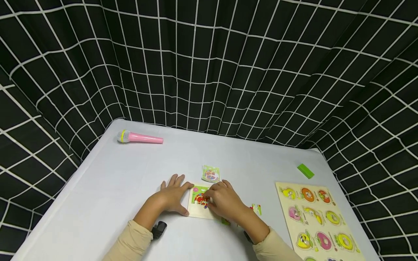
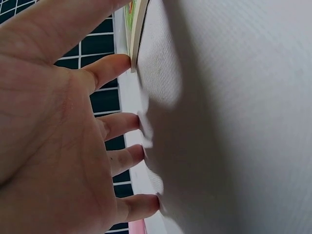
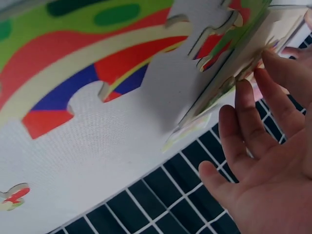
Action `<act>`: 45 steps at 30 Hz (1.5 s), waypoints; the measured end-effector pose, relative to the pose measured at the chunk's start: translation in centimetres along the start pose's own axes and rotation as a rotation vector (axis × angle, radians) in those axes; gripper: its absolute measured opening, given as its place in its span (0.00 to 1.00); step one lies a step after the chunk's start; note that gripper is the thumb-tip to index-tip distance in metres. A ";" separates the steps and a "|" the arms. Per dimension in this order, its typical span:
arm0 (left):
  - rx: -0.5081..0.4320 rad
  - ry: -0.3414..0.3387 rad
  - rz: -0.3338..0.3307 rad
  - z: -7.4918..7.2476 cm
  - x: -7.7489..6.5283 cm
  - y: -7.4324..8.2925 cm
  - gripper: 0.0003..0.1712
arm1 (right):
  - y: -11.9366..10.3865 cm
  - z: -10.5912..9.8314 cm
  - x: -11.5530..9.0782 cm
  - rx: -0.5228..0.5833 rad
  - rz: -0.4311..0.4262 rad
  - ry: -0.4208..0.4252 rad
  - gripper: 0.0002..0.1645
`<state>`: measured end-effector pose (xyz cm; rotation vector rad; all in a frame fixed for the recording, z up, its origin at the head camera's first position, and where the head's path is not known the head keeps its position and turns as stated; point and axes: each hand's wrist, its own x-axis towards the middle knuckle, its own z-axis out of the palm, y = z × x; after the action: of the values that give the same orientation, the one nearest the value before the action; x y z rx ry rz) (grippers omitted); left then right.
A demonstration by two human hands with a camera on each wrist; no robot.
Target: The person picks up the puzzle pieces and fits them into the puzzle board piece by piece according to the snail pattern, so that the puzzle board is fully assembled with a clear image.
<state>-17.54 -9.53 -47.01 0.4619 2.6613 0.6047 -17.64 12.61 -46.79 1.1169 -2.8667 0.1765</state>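
Observation:
A wooden jigsaw board (image 1: 199, 212) lies on the table with a green-and-red picture partly laid in its upper left. My left hand (image 1: 171, 197) is spread flat at the board's left side, thumb and index finger touching its edge. Over the board, my right hand (image 1: 225, 201) has its thumb and index finger bent together on a red puzzle piece (image 1: 200, 198), mostly hidden by the fingers. Loose jigsaw pieces (image 1: 257, 209) lie to the right, and in the right wrist view a large red, green and blue piece (image 3: 122, 73) shows close up.
Just beyond the board is a small picture card (image 1: 210, 174). A pink toy microphone (image 1: 143, 138) lies back left. On the right are a green block (image 1: 305, 171) and a wooden fruit puzzle (image 1: 284, 203). Black grid-patterned curtains surround the white table (image 1: 98, 188).

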 end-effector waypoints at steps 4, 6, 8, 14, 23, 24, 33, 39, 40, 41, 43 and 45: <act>0.017 -0.004 0.007 -0.4 0.2 0.2 0.50 | -0.1 0.0 0.2 -0.021 0.018 0.027 0.09; 0.017 -0.007 0.008 -0.7 0.2 0.3 0.50 | -0.1 -0.1 0.2 -0.023 0.026 0.029 0.10; 0.011 -0.006 0.013 -0.8 0.2 0.4 0.50 | -0.1 -0.2 0.3 -0.015 0.034 0.019 0.11; 0.013 -0.012 0.003 -0.4 0.1 0.2 0.50 | 0.2 -0.8 0.1 0.054 0.030 -0.083 0.14; -0.006 -0.006 0.004 0.0 0.0 0.2 0.51 | 2.8 -2.3 -3.1 0.273 0.050 -0.171 0.18; -0.009 -0.005 0.004 -0.1 -0.1 0.3 0.51 | 3.5 -2.4 -3.6 0.271 0.060 -0.156 0.18; -0.010 -0.001 0.000 -0.1 0.0 -0.1 0.51 | 7.6 -3.3 -8.4 0.235 0.244 -0.083 0.21; -0.014 -0.004 0.004 0.0 0.3 -0.1 0.51 | 9.0 -3.1 -10.7 0.197 0.279 -0.072 0.21; -0.015 -0.001 0.004 0.1 0.3 -0.2 0.51 | 9.2 -3.0 -10.9 0.188 0.279 -0.070 0.21; -0.014 0.002 0.005 0.1 0.3 -0.2 0.51 | 9.3 -2.9 -11.2 0.181 0.279 -0.067 0.21; -0.011 -0.002 -0.002 0.2 0.3 -0.2 0.52 | 9.6 -2.8 -11.5 0.168 0.276 -0.059 0.21; -0.014 0.000 -0.002 0.3 0.4 -0.1 0.52 | 9.8 -2.7 -11.8 0.155 0.270 -0.050 0.20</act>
<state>-17.78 -9.33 -47.37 0.4558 2.6553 0.6224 -15.57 28.00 -46.08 0.7566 -3.0844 0.3941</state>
